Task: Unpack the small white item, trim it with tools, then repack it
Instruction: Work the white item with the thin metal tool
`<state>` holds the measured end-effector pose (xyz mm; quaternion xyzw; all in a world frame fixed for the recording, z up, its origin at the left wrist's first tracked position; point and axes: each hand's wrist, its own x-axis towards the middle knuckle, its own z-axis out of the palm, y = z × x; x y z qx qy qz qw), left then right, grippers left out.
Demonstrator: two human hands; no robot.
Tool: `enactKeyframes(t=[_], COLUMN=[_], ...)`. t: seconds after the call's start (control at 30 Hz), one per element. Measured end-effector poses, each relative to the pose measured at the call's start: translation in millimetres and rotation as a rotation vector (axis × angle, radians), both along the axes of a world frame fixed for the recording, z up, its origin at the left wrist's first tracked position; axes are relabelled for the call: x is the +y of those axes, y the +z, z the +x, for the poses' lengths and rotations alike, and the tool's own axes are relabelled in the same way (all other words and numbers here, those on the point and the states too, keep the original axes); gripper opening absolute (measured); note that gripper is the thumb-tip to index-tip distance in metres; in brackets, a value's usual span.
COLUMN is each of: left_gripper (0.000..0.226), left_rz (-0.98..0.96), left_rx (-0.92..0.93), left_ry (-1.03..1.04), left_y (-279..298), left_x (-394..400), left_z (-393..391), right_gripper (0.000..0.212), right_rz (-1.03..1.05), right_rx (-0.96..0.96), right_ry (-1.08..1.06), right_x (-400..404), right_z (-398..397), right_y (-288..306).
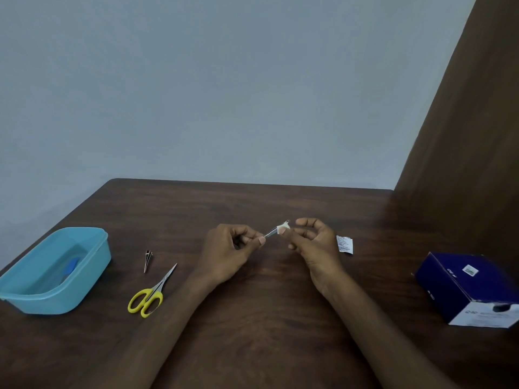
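Above the middle of the table, my left hand [230, 248] pinches a thin metal tool, apparently tweezers [271, 233], whose tip meets a small white item [283, 227]. My right hand [311, 242] pinches that white item between thumb and fingertip, its other fingers loosely curled. A small white printed wrapper [344, 244] lies on the table just right of my right hand. Yellow-handled scissors [150, 294] lie to the left of my left forearm, blades pointing up and right. A small dark metal tool [147, 259] lies beside them.
A light blue plastic tub [92, 262] holding something blue stands at the left edge of the brown wooden table [252, 332]. A dark blue and white box [466, 287] sits at the right. A brown wooden panel [463, 136] rises at the far right.
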<state>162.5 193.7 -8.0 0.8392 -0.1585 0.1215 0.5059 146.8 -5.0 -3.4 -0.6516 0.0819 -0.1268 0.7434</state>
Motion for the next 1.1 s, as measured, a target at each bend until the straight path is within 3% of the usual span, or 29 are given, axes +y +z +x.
enactKeyframes(t=[0.77, 1.03, 1.1], left_gripper=[0.004, 0.005, 0.006], left_rz=[-0.010, -0.070, -0.080], left_rx=[-0.020, -0.007, -0.011], left_ry=[-0.068, -0.067, -0.074], left_y=[1, -3, -2], left_x=[0, 1, 1], left_z=[0, 3, 3], right_gripper=[0.044, 0.024, 0.018], right_rz=[0.133, 0.203, 0.121], right_rx=[-0.040, -0.083, -0.055], right_ry=[-0.046, -0.170, -0.142], right_x=[-7, -15, -14], right_z=[6, 9, 8], right_y=[4, 2, -1])
